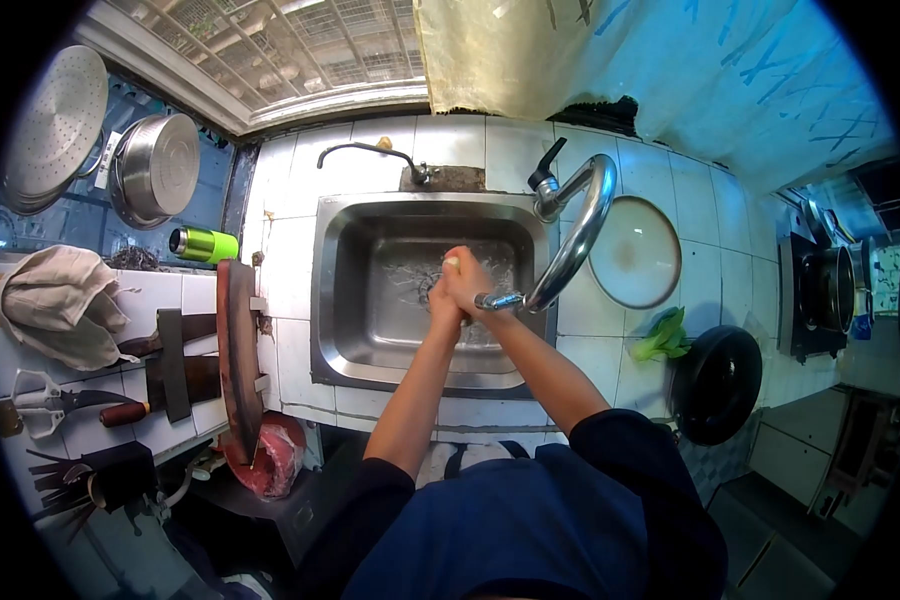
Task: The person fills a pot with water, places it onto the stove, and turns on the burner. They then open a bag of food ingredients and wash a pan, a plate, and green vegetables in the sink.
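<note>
Hands: left hand (441,299) and right hand (467,282) touch, over sink (324,290)
Fingers: bunched together; anything gripped, cannot tell
Tap (602,215): water deflected off skin could splash counter (292,350)

Shines as smooth, polished metal on the curved faucet (598,215); takes a duller metallic sheen in the sink (380,330). Looks glossy on the round pan (718,385), smooth and glazed on the tiles (590,362). Shows as matt, creased cloth in the rag (58,300), as wood in the cutting board (238,350).
</note>
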